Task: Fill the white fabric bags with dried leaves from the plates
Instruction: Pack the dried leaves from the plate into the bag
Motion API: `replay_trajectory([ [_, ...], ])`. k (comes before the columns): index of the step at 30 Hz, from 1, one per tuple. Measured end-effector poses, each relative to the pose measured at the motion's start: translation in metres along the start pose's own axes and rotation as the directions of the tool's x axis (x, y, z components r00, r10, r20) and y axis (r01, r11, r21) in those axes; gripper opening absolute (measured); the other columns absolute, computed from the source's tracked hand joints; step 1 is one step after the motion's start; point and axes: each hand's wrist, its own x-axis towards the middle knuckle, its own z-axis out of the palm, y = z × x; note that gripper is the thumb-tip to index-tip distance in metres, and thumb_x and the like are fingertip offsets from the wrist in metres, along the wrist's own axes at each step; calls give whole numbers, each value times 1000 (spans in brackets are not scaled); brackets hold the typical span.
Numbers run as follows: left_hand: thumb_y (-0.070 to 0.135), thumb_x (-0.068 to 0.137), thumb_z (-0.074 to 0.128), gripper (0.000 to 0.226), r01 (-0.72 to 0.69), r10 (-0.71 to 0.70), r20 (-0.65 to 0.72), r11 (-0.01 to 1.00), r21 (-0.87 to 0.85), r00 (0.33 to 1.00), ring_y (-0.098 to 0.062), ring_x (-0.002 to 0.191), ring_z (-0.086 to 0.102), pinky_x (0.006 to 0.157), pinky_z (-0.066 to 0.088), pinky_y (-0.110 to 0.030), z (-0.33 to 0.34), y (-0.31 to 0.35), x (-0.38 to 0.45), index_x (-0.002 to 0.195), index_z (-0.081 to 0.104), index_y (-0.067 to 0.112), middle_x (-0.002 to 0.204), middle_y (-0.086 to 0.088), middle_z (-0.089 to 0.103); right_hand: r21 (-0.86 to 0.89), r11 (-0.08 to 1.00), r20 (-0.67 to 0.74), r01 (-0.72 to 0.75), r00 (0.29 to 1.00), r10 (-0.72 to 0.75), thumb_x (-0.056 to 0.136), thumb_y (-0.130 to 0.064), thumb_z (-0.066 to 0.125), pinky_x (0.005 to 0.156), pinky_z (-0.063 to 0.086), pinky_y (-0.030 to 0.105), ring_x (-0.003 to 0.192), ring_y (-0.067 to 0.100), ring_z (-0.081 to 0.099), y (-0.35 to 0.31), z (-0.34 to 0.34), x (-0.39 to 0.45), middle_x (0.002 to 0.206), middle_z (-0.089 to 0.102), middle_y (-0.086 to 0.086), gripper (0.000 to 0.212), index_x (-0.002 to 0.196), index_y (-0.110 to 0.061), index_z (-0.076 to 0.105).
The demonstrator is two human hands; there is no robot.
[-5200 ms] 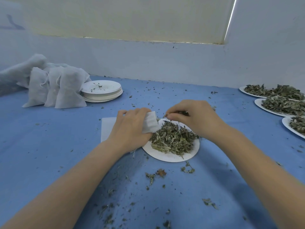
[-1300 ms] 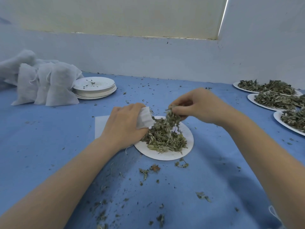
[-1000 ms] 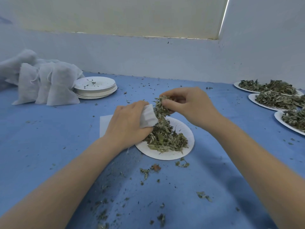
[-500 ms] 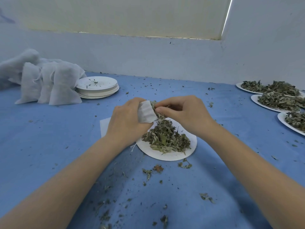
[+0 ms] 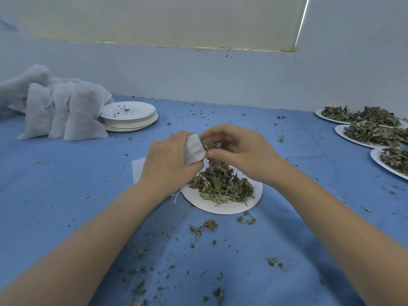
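Observation:
My left hand (image 5: 167, 162) grips a white fabric bag (image 5: 194, 149) by its bunched mouth, just above the left edge of a white paper plate (image 5: 223, 206). A heap of dried leaves (image 5: 223, 184) lies on that plate. My right hand (image 5: 240, 153) pinches a clump of dried leaves at the bag's opening, fingers touching the fabric. The rest of the bag is hidden under my left palm; a flat white corner (image 5: 138, 168) shows on the cloth to its left.
Several stuffed white bags (image 5: 66, 113) stand at the far left beside a stack of used paper plates (image 5: 130, 118). Three plates of leaves (image 5: 371, 131) line the right edge. Leaf crumbs (image 5: 198, 233) litter the blue cloth (image 5: 66, 195) near me. A wall runs behind.
My right hand lifted a pinch of leaves from the plate and carried it left to the bag's mouth. My left hand raised the bag slightly.

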Motion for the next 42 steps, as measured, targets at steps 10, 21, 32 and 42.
replay_trajectory([
  [10, 27, 74, 73, 49, -96, 95, -11, 992, -79, 995, -21, 89, 54, 79, 35, -31, 4, 3, -2, 118, 55, 14, 100, 2, 62, -12, 998, -187, -59, 981, 56, 73, -22, 76, 79, 48, 17, 79, -1, 60, 4, 5, 3, 92, 63, -17, 28, 87, -40, 59],
  [21, 29, 72, 73, 48, -55, 53, -32, 997, -61, 998, -22, 87, 54, 77, 36, -31, 4, 4, -1, 115, 54, 17, 91, 8, 57, -84, 995, -217, -58, 975, 38, 75, -21, 75, 78, 52, 17, 74, -2, 64, -2, 7, 0, 83, 65, -21, 24, 86, -40, 65],
  [32, 29, 75, 72, 43, -190, 190, -28, 982, -2, 981, -27, 83, 59, 80, 37, -36, 4, 4, -2, 109, 59, 7, 95, -5, 65, -143, 988, -151, -60, 988, 38, 74, -9, 72, 65, 47, 15, 69, 7, 62, -5, 6, -1, 78, 70, -15, 21, 85, -26, 77],
  [42, 27, 74, 71, 48, -80, 79, -45, 997, -13, 996, -21, 77, 47, 69, 23, -25, 1, 6, -1, 116, 55, 11, 88, 5, 54, -134, 987, 154, -91, 982, 111, 87, -3, 54, 98, 45, 39, 104, 17, 63, -18, -9, 0, 105, 72, -4, 41, 111, -32, 68],
])
